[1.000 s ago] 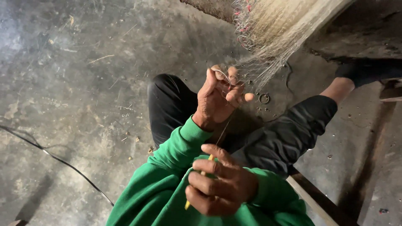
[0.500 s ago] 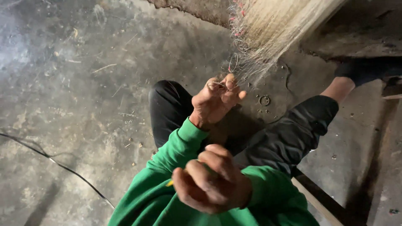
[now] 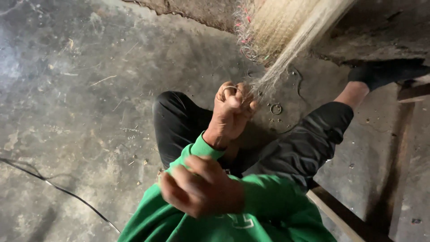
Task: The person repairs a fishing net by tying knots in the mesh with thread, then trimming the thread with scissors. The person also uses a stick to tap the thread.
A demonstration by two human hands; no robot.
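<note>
My left hand (image 3: 233,110) reaches forward in a green sleeve and is closed on the thin end of a pale fibre bundle (image 3: 286,58) that hangs down from the upper right. A thin wire loop lies over its fingers. My right hand (image 3: 199,190) is a closed fist close to the camera, above my green sweater (image 3: 268,201). Only a yellowish tip of a stick shows at its left edge; the rest is hidden in the fist. My legs in black trousers (image 3: 309,143) stretch out under both hands.
The floor is rough grey concrete (image 3: 80,112) with scattered debris. A dark cable (image 3: 58,188) runs across the lower left. A small metal ring (image 3: 276,108) lies near the fibre end. A wooden beam (image 3: 345,215) sits lower right, and a crumbling wall (image 3: 380,31) stands at the top.
My left hand has shifted up to the fibre bundle's tip and closed tighter. My right fist has moved left and nearer the camera, hiding most of the yellowish stick.
</note>
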